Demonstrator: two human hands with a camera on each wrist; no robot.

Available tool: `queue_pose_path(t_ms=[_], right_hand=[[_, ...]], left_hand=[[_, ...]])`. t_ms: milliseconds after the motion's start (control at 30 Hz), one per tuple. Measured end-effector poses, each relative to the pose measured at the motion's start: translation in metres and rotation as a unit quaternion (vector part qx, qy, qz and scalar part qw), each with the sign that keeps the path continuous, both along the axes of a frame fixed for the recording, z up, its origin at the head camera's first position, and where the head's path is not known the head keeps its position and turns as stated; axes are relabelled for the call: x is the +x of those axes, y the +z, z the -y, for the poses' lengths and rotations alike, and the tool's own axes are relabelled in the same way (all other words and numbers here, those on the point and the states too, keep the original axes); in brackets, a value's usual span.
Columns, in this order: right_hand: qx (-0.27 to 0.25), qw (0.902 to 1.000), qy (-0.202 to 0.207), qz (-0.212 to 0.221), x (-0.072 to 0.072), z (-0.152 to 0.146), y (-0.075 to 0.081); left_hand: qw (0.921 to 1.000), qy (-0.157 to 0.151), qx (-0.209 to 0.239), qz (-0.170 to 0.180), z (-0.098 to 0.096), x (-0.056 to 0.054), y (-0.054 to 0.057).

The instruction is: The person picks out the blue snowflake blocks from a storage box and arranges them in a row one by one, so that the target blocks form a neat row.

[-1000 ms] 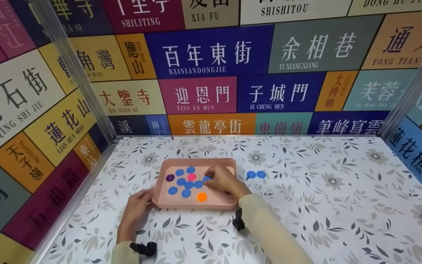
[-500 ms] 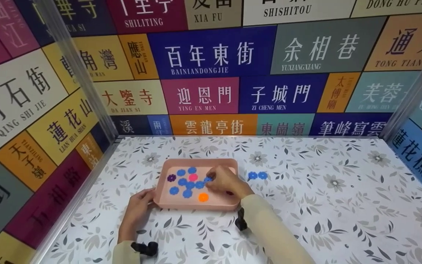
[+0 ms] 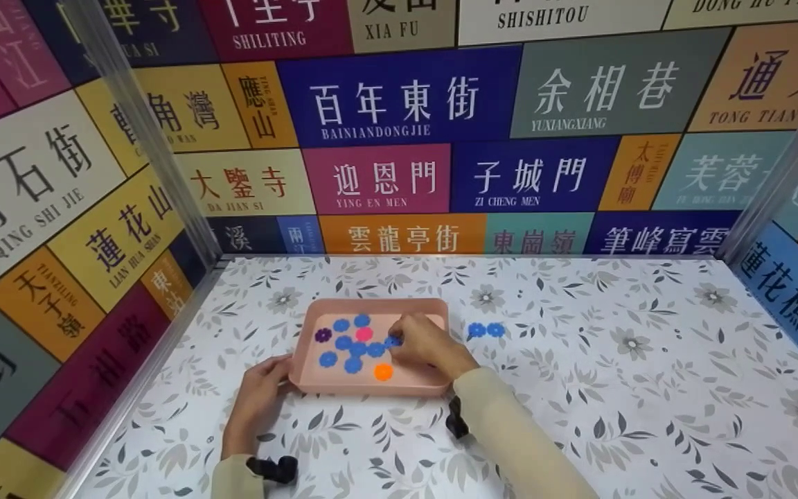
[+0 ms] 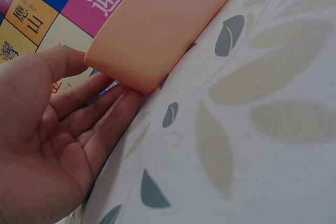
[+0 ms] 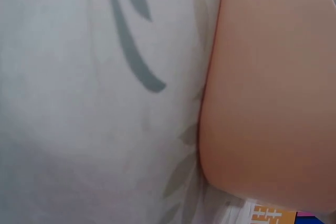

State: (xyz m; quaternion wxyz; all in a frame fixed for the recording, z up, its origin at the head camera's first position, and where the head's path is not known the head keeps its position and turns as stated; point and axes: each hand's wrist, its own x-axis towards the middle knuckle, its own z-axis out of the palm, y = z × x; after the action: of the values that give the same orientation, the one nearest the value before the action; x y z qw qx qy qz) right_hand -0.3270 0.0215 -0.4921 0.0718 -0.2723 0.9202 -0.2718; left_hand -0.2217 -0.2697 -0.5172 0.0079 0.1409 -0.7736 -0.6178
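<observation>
A pink tray [image 3: 371,390] holds several flower-shaped plastic discs. Most are blue, some of them close together or overlapping in the middle; a pink disc [image 3: 364,334], an orange disc [image 3: 383,372] and a dark purple disc [image 3: 323,335] lie among them. My right hand [image 3: 423,343] reaches over the tray's right part and pinches a blue disc [image 3: 392,341], partly hidden by the fingers. At the tray's left end, my left hand [image 4: 58,108] holds the corner, thumb at the rim and fingers against the outside. The right wrist view shows only the tray wall [image 5: 273,98] and tabletop, no hand.
Two blue discs [image 3: 486,330] lie side by side on the floral tabletop [image 3: 621,402], right of the tray. Upright panels with colourful street-name signs [image 3: 399,97] border the table at the back and both sides. Black wrist straps [image 3: 273,470] sit on both forearms.
The right fingers shift slightly at the blue disc in the tray. The left hand and the tray keep their places; the head view sways a little.
</observation>
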Motion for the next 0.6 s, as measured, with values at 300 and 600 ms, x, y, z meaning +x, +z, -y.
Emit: queue_pose_path(t_ms=[300,600], right_hand=[[0.009,0.9997,-0.024,-0.007,0.0024,-0.0006,-0.0006],[0.013,0.9991,-0.038,-0.012,0.0033,0.0000,-0.0020]], left_hand=[[0.9998,0.004,-0.017,0.009,0.0006,-0.0015,-0.0011],[0.9999,0.006,0.006,0.013,0.0007,-0.0012,-0.0003]])
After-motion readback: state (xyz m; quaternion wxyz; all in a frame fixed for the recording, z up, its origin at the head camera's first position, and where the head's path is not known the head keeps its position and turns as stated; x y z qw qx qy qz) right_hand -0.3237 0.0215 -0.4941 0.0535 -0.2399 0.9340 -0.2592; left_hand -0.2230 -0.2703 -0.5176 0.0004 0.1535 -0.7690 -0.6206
